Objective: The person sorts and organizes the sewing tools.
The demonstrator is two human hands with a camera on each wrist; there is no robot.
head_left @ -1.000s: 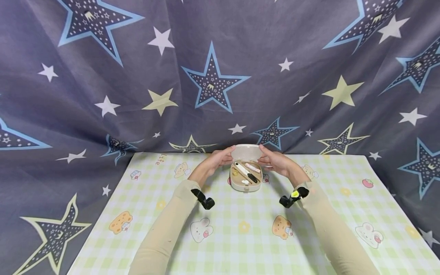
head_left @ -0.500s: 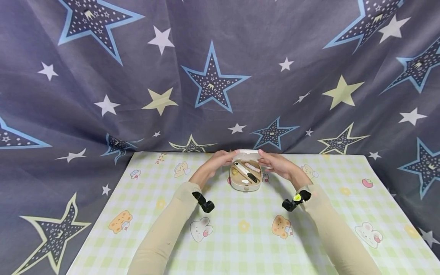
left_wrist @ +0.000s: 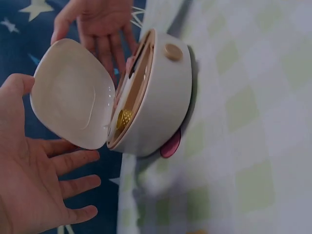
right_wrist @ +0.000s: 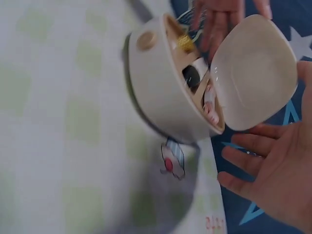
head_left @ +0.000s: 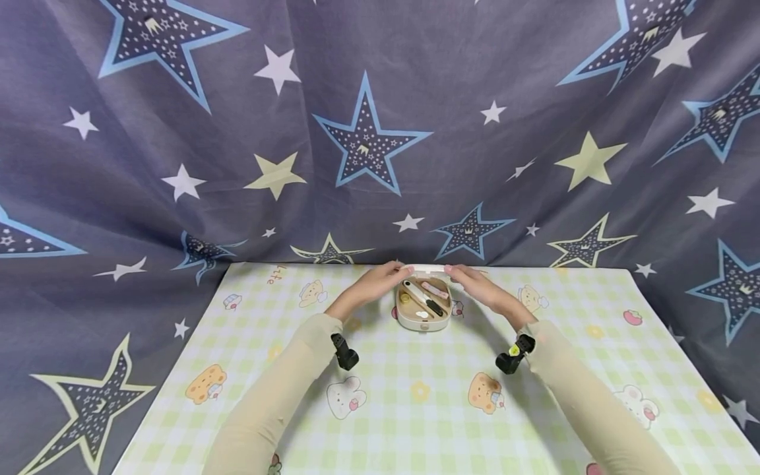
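A small cream case stands on the table with its lid raised at the back. My left hand is at the lid's left side, thumb on the rim and index finger behind it. On the other side my right hand holds the lid likewise, thumb at the edge. The remaining fingers of both hands spread out behind. Inside the tan tray lie a white-and-black long tool, a pink patterned piece, a dimpled gold thimble-like ring and a small white piece.
A green-and-white checked cloth with cartoon prints covers the table. A dark curtain with stars hangs right behind the table's back edge. Each wrist carries a black camera mount.
The lid has swung forward, so the head view now shows it as a thin strip instead of its broad inner face. Both hands have moved down slightly with it; the case stays put.
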